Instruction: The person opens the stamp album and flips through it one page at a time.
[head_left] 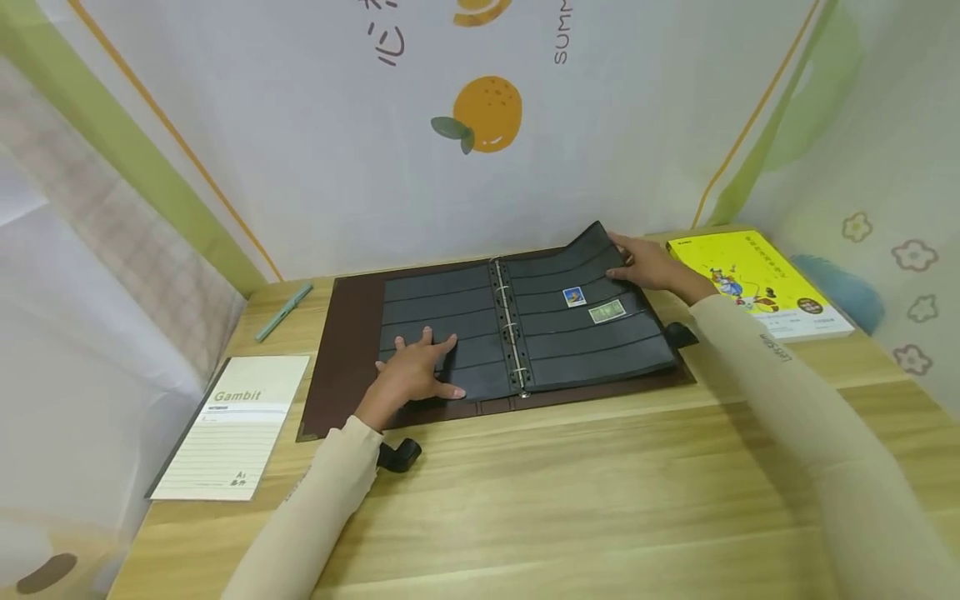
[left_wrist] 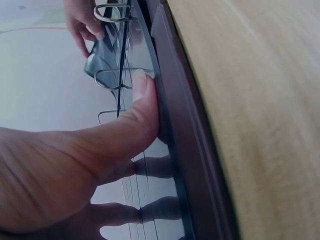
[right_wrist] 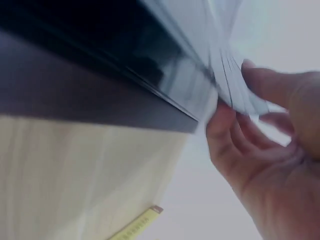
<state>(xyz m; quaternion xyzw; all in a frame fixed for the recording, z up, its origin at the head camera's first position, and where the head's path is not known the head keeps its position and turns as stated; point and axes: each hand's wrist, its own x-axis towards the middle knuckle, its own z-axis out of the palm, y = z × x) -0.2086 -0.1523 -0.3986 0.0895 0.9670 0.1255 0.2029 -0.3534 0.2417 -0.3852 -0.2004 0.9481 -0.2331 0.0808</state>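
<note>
A brown ring binder (head_left: 337,333) lies open on the table, with black pocket pages on both sides of its metal rings (head_left: 510,325). My left hand (head_left: 411,371) rests spread on the left page (head_left: 442,292), thumb near the bottom edge. At the far outer edge of the right page (head_left: 540,275), my right hand (head_left: 645,262) pinches that page between thumb and fingers, and its top corner curls up. Two stamps sit in this page's pockets: a blue one (head_left: 573,297) and a green one (head_left: 607,312). In the right wrist view the lifted page (right_wrist: 232,85) bends between thumb and fingers.
Left of the binder lie a notebook (head_left: 232,425) marked Gambit and a pale green pen (head_left: 283,312). A yellow-covered book (head_left: 757,275) lies at the right, beyond the right forearm. A fabric curtain with orange prints (head_left: 487,114) hangs behind the table.
</note>
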